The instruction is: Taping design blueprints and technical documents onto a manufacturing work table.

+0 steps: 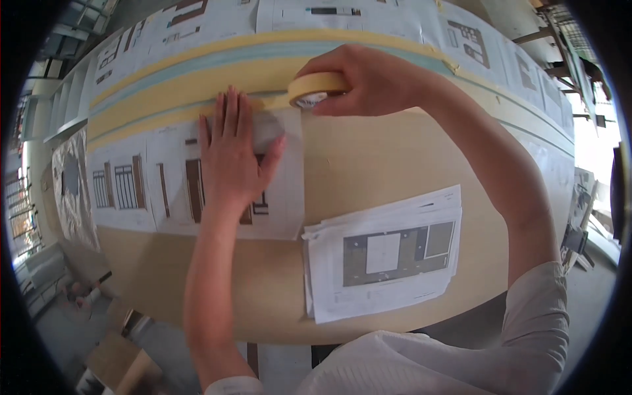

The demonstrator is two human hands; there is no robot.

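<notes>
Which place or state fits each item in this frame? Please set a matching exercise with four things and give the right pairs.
Things:
1. left hand
2. right hand
3. stack of printed sheets
4. strip of yellow tape

Places or states:
A. lies loose near the table's front edge
B. pressed flat on a sheet with drawings
C. runs along the table, above the sheets
D. grips a roll of masking tape

Pairs: 1-B, 2-D, 3-A, 4-C
</notes>
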